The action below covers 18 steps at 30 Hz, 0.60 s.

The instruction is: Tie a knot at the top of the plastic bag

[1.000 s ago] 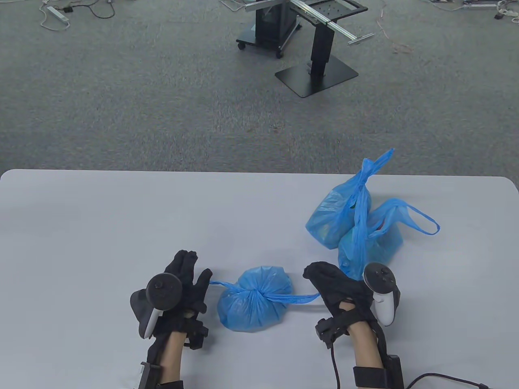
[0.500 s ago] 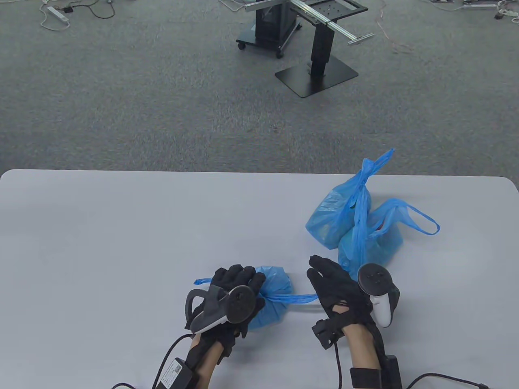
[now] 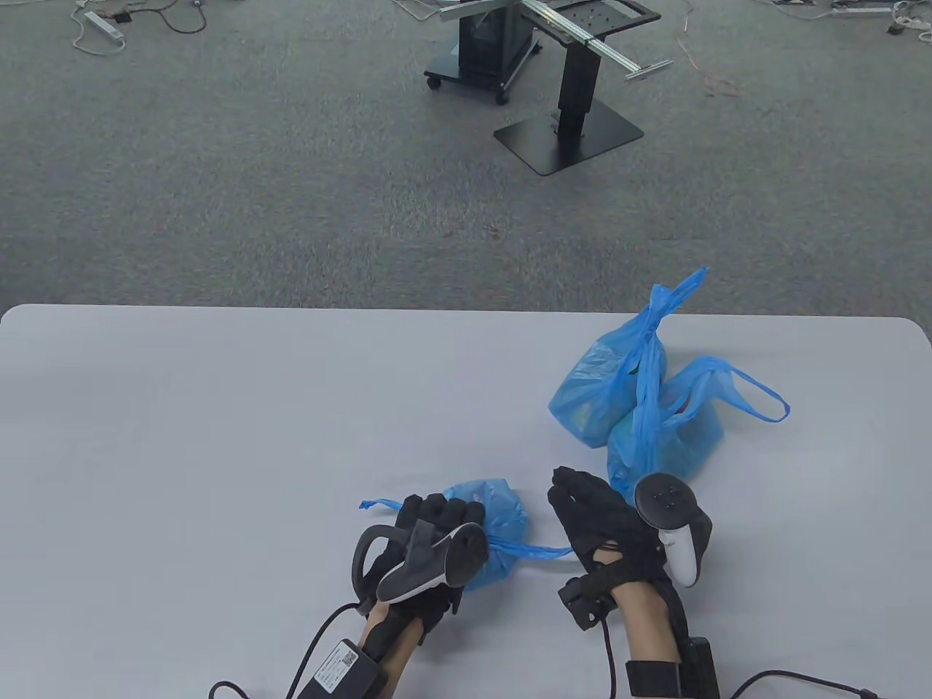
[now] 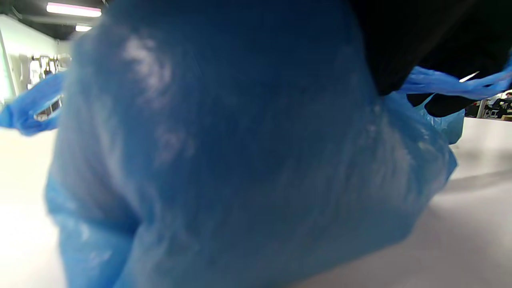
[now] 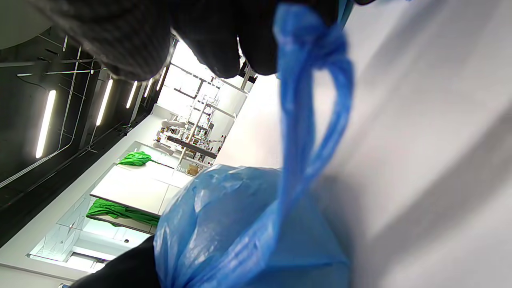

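Overhead, pale grey counter (image 3: pixel 218 437) with rounded far corners, grey carpet floor (image 3: pixel 218 182) beyond it. Black wheeled stand (image 3: pixel 477 54) and a black pedestal with flat base plate (image 3: pixel 569 135) at the back, loose cables (image 3: pixel 109 22) along the far edge of the floor. Right wrist view shows ceiling strip lights (image 5: pixel 44 124) and green cloth (image 5: pixel 136 159) on white tables far off.

Small blue plastic bag (image 3: pixel 495 510) sits near the counter's front edge, between the two hands, bulging and rounded, top gathered at its middle. One thin handle strand (image 3: pixel 378 504) sticks out left, another handle strand (image 3: pixel 539 551) runs right. Left hand (image 3: pixel 429 542) lies over the bag's left side, fingers curled onto it. Right hand (image 3: pixel 604 535) pinches the right strand's end; in the right wrist view the strand forms a loop (image 5: pixel 320 100) hanging from the fingertips (image 5: pixel 224 44). Two more blue bags (image 3: pixel 633 408) lean together further back on the right, handles loose.
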Each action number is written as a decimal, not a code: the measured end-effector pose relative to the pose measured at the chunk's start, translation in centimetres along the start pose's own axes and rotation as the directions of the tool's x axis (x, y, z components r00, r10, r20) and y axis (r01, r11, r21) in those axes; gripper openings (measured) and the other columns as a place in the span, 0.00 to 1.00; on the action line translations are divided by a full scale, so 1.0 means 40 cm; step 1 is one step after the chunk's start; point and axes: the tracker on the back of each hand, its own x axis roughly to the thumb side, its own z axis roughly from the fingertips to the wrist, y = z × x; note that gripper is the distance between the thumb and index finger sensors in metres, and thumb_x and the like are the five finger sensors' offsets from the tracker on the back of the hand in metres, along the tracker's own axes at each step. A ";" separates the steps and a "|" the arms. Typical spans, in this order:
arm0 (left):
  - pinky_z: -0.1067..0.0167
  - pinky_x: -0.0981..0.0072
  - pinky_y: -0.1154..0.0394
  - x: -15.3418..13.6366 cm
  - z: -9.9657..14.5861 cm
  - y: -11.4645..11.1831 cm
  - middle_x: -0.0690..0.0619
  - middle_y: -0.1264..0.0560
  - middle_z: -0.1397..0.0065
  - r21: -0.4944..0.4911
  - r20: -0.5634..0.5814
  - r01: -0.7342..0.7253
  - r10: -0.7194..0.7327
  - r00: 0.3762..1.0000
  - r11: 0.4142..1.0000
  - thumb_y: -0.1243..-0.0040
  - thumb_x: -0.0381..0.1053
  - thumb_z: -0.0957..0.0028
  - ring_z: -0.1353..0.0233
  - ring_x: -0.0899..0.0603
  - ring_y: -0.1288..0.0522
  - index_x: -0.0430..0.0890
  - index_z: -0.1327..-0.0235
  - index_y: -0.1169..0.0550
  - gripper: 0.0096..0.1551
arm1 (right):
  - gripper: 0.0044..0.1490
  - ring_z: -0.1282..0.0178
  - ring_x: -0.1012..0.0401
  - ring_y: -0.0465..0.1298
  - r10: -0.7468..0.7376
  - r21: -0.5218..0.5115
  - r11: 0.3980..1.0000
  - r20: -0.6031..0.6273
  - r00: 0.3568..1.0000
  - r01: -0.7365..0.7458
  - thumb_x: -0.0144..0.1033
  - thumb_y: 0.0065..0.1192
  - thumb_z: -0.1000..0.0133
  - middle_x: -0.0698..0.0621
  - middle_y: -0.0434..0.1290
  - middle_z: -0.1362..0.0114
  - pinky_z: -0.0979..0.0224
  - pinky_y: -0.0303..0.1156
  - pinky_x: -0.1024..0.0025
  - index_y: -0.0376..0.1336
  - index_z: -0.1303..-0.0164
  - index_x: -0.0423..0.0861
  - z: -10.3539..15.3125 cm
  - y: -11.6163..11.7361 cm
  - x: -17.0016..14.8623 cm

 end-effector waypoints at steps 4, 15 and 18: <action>0.24 0.41 0.33 0.010 0.002 0.006 0.55 0.21 0.31 0.059 0.008 0.024 -0.025 1.000 0.998 0.31 0.61 0.48 0.26 0.43 0.22 0.55 0.32 0.20 0.31 | 0.40 0.19 0.43 0.59 0.002 0.002 1.000 0.002 1.000 -0.002 0.57 0.63 0.47 0.48 0.63 0.19 0.15 0.46 0.38 0.63 0.26 0.51 -0.002 0.002 0.000; 0.28 0.43 0.28 -0.012 0.003 0.045 0.54 0.16 0.38 0.142 0.004 -0.020 0.019 1.000 0.990 0.29 0.57 0.49 0.34 0.44 0.17 0.53 0.38 0.16 0.25 | 0.40 0.20 0.43 0.59 0.001 -0.005 1.000 -0.006 1.000 -0.001 0.57 0.61 0.46 0.47 0.63 0.20 0.15 0.46 0.38 0.62 0.26 0.50 -0.002 0.004 0.000; 0.29 0.43 0.27 -0.039 0.001 0.080 0.54 0.16 0.38 0.161 -0.023 -0.048 0.053 0.998 0.986 0.29 0.57 0.49 0.35 0.44 0.17 0.53 0.39 0.16 0.25 | 0.40 0.19 0.43 0.59 -0.001 -0.017 1.000 0.004 1.000 0.001 0.57 0.60 0.46 0.48 0.62 0.19 0.15 0.46 0.38 0.62 0.26 0.51 0.000 0.005 0.006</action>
